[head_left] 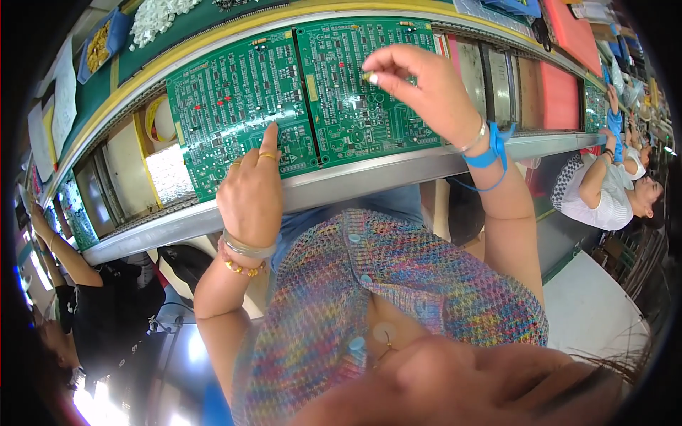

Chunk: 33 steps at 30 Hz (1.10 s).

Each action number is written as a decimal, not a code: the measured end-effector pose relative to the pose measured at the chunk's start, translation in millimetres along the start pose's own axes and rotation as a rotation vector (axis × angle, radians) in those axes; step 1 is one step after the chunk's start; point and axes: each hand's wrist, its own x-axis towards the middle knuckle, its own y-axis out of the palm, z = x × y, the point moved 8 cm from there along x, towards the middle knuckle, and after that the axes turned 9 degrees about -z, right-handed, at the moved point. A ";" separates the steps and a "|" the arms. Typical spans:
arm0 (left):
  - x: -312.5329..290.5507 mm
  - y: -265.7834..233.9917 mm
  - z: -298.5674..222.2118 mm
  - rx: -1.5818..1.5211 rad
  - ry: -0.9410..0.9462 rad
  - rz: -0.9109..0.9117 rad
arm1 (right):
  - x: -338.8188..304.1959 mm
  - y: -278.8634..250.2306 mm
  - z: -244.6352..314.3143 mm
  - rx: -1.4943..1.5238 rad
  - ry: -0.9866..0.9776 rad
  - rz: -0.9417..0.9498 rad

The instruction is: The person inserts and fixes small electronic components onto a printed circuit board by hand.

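Beyond circuit boards (241,106); white pieces (158,20)

Conveyor line, metal front rail (362,179) running from lower left to right of frame. Left circuit board (238,96) and right circuit board (355,121), both green, lie flat across the rails, upper centre, side by side, narrow gap between. Another board (77,206) on the line, far left. Green bench top (145,60) beyond, upper left: heap of white parts (160,18); blue bin (119,32) near it, yellowish parts inside.
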 end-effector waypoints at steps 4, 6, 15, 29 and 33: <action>-2.3 7.0 -2.4 0.066 0.044 0.062 | 36.8 4.1 -1.7 -0.204 -0.218 -0.128; 0.2 7.1 -6.6 -0.005 0.075 0.058 | 50.0 9.2 4.4 -0.412 -0.413 -0.153; 6.2 9.0 -6.4 -0.073 0.071 0.052 | 63.5 26.5 17.8 -0.387 -0.463 -0.144; 4.6 13.9 -5.4 -0.102 0.087 0.083 | 55.9 38.3 22.4 -0.595 -0.749 -0.236; 3.7 17.3 -3.0 -0.139 0.056 0.094 | 56.9 45.0 21.4 -0.699 -0.691 -0.147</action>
